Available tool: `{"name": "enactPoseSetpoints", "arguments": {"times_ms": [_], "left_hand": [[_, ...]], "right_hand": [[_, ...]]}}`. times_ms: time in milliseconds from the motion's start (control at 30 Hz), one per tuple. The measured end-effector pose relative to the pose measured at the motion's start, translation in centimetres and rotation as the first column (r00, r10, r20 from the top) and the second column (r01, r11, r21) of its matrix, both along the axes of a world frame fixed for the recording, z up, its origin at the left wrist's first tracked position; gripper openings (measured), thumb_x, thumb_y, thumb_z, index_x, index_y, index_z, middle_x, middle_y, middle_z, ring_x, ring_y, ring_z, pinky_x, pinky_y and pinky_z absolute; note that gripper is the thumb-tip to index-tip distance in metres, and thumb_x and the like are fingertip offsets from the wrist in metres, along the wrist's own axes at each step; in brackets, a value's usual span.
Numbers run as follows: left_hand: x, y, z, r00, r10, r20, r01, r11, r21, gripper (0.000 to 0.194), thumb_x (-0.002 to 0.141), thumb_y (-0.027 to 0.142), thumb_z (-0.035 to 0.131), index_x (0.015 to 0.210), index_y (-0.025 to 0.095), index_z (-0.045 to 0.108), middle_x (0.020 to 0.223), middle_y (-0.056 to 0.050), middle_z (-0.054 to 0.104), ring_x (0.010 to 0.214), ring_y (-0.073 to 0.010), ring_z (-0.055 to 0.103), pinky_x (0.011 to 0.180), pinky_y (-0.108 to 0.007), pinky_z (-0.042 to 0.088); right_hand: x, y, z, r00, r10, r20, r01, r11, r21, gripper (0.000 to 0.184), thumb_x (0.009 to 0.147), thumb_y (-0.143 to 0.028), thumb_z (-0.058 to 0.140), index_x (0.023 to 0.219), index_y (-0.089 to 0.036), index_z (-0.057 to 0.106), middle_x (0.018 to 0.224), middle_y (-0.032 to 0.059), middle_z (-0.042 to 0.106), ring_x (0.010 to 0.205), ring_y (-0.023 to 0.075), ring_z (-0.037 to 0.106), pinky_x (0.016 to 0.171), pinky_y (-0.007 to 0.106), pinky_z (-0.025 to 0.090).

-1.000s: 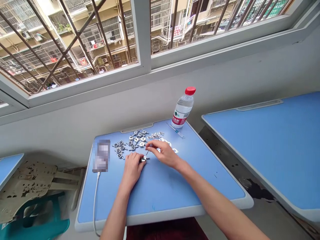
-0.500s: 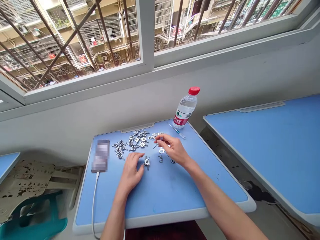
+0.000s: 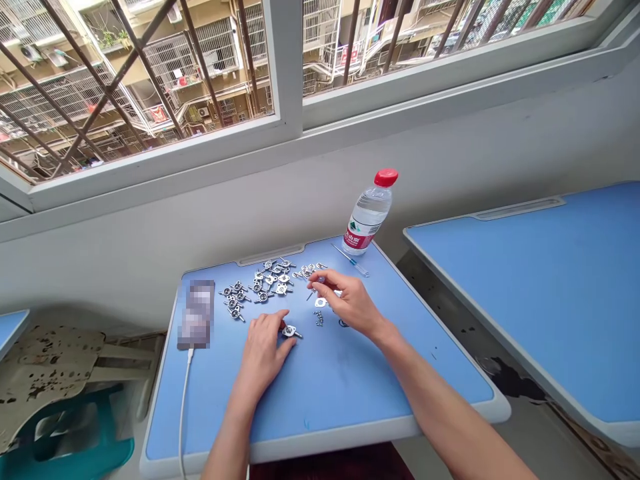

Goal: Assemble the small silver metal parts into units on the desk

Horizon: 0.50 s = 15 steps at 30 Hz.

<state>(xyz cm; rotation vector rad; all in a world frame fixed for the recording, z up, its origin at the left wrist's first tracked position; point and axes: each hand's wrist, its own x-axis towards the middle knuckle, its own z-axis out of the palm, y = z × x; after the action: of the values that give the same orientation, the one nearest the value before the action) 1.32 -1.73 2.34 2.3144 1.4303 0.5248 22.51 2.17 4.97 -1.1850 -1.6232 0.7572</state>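
Grip narrow on both sides

My left hand [image 3: 263, 357] pinches a small metal fitting [image 3: 289, 331] mid-way across the blue table [image 3: 320, 400]. My right hand [image 3: 350, 303] holds a thin pin [image 3: 310, 295] at 1 o'clock from it, near loose screws [image 3: 319, 319]. Assembly seems in hand; next, pin meets fitting.

Daylight comes through a wide white-framed window [image 3: 287, 67] fitted with dark steel security bars [image 3: 145, 60], and beyond them rises a balconied apartment block [image 3: 220, 47]. Below the sill runs a plain off-white wall [image 3: 450, 140]. A blue-topped desk [image 3: 525, 293] stands to the right above a dark-stained floor [image 3: 510, 380]. At lower left, partly out of view, is what seems to be a speckled beige chair [image 3: 50, 380] beside a teal stool [image 3: 75, 450].
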Motion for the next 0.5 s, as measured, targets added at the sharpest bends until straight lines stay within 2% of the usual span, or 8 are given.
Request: {"name": "enactPoseSetpoints", "arguments": {"times_ms": [200, 333, 500], "left_hand": [[-0.04, -0.02, 0.18, 0.999, -0.014, -0.033, 0.014, 1.0, -0.001, 0.014, 0.088, 0.014, 0.057, 0.099, 0.023, 0.06, 0.093, -0.003, 0.065, 0.092, -0.0224, 0.056, 0.079, -0.037, 0.041], [0.16, -0.1, 0.03, 0.998, -0.017, -0.062, 0.017, 1.0, -0.002, 0.01, 0.09, 0.016, 0.056, 0.097, 0.023, 0.06, 0.091, -0.003, 0.064, 0.089, -0.0221, 0.056, 0.077, -0.037, 0.04], [0.32, -0.05, 0.05, 0.995, -0.03, -0.098, 0.029, 1.0, -0.005, 0.011, 0.089, 0.015, 0.058, 0.096, 0.023, 0.059, 0.092, -0.003, 0.064, 0.088, -0.023, 0.055, 0.076, -0.037, 0.04]], "right_hand": [[0.17, -0.19, 0.28, 1.0, -0.006, 0.021, 0.006, 1.0, 0.017, 0.017, 0.09, -0.032, 0.052, 0.09, -0.019, 0.063, 0.076, 0.0044, 0.069, 0.062, 0.0158, 0.061, 0.058, 0.029, 0.05], [0.19, -0.35, 0.43, 0.998, -0.005, 0.06, 0.003, 1.0, 0.024, 0.017, 0.091, -0.033, 0.053, 0.089, -0.019, 0.063, 0.072, 0.003, 0.067, 0.058, 0.0152, 0.059, 0.054, 0.028, 0.049], [0.24, -0.7, 0.52, 0.998, 0.022, 0.059, -0.024, 0.999, 0.028, 0.015, 0.092, -0.03, 0.052, 0.091, -0.02, 0.063, 0.078, 0.0042, 0.069, 0.066, 0.0171, 0.063, 0.059, 0.029, 0.052]]}}
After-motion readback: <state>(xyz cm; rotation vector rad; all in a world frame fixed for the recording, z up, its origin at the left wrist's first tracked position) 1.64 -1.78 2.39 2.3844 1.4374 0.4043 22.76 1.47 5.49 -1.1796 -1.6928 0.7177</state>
